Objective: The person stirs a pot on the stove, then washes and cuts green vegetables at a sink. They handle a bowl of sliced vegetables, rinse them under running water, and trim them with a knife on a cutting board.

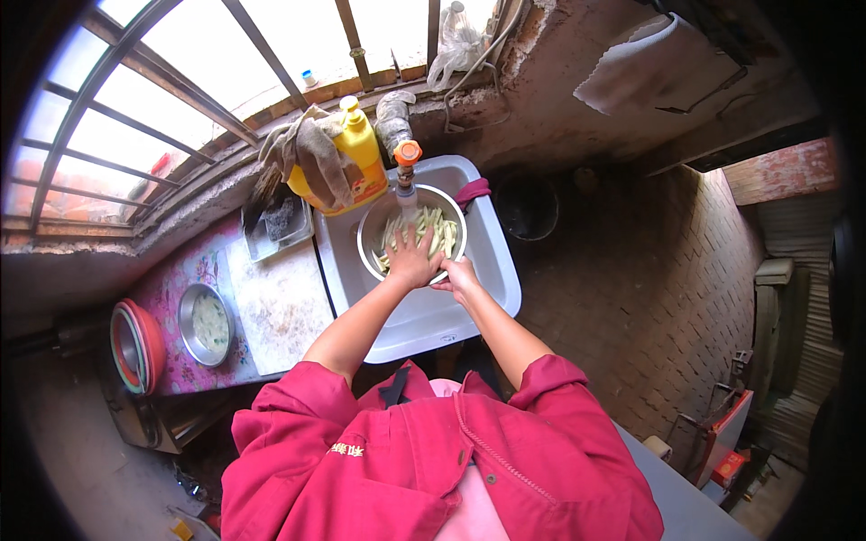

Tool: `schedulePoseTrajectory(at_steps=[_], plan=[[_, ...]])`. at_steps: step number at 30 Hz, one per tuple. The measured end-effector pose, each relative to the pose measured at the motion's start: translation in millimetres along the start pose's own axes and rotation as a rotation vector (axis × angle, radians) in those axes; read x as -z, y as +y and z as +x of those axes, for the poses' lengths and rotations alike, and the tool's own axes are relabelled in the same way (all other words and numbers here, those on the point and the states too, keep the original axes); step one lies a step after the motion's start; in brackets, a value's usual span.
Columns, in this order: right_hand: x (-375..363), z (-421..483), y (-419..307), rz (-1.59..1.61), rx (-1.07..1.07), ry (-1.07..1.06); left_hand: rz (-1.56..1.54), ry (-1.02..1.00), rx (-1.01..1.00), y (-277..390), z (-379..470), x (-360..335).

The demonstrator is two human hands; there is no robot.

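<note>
A round metal bowl (pixel 366 251) sits under the tap in the light-coloured sink (pixel 419 324), tilted or level I cannot tell. Pale cut vegetable strips (pixel 440 233) fill much of it. Water (pixel 408 211) appears to run from the tap (pixel 405 177), which has an orange handle, onto the strips. My left hand (pixel 411 258) lies palm down on the strips inside the bowl, fingers spread. At the bowl's near right rim, my right hand (pixel 459 278) grips the edge, its thumb side close to my left wrist.
Left of the sink lie a stained white board (pixel 281 304) and a metal bowl with cloudy contents (pixel 211 326). Nested basins (pixel 139 345) stand at the table's left end. A yellow jug (pixel 362 152) draped with gloves (pixel 321 159) stands behind the sink. A maroon cloth (pixel 473 192) hangs over the rim.
</note>
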State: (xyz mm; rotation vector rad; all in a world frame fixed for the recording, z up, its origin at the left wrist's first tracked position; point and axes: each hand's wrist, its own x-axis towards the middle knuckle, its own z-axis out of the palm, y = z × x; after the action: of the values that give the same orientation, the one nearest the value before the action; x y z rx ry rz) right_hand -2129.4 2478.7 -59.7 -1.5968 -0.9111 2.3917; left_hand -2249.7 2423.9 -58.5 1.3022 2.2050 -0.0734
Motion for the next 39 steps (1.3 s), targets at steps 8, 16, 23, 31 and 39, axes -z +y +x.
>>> schedulePoseTrajectory(at_steps=[8, 16, 23, 31, 39], plan=[[5.2, 18.8, -0.5, -0.085, -0.066, -0.088, 0.021, 0.191, -0.481, -24.2, 5.1, -1.5], [9.1, 30.0, -1.8, -0.114, -0.107, -0.076, -0.062, -0.008, -0.349, -37.2, -6.4, 13.2], [18.9, 18.4, 7.9, 0.005, -0.039, 0.053, -0.159, 0.127, -0.187, -39.0, 0.3, -5.6], [33.6, 14.8, 19.7, 0.065, 0.073, 0.122, -0.572, 0.813, -0.012, -42.3, -5.2, 6.2], [29.5, 40.1, 22.6, 0.068, 0.041, 0.042, -0.834, 0.743, 0.270, -76.1, -33.5, -22.2]])
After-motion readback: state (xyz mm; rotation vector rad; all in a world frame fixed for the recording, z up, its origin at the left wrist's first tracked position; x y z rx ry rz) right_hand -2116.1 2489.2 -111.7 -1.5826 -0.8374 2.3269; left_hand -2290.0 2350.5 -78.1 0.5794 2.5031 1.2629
